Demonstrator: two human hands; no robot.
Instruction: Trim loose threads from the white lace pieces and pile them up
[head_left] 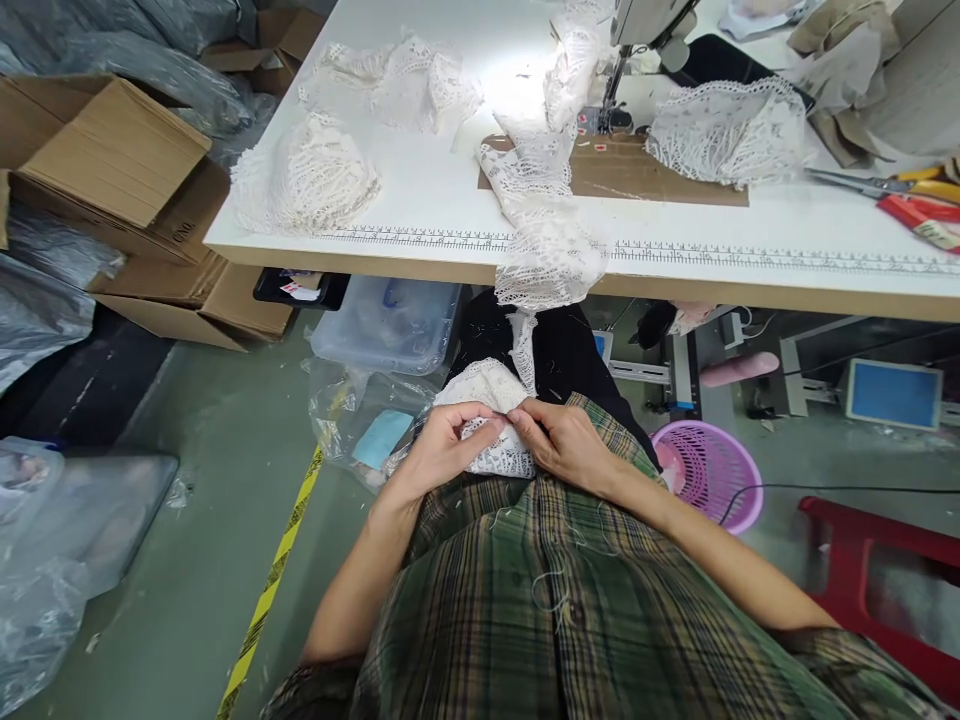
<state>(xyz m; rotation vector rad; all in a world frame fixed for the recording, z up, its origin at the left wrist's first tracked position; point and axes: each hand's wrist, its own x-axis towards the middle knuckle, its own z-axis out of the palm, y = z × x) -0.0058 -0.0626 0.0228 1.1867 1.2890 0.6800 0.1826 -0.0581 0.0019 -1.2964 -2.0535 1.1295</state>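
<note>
A piece of white lace fabric [486, 382] lies bunched on my lap. My left hand [450, 445] pinches it between thumb and forefinger. Close beside, almost touching, my right hand [564, 440] pinches the same lace with its fingertips. What exactly lies between the fingertips is too small to see. A lace strip [551, 262] hangs over the table's front edge toward my lap and runs back to the sewing machine [619, 105]. More lace is heaped on the left [307, 180] and right of the tabletop.
The white table [420, 205] has a printed ruler along its front edge. Scissors [862, 183] lie at its right. Cardboard boxes [120, 150] and a lidded plastic bin [390, 320] stand left; a purple basket [705, 430] and red stool [847, 540] stand right.
</note>
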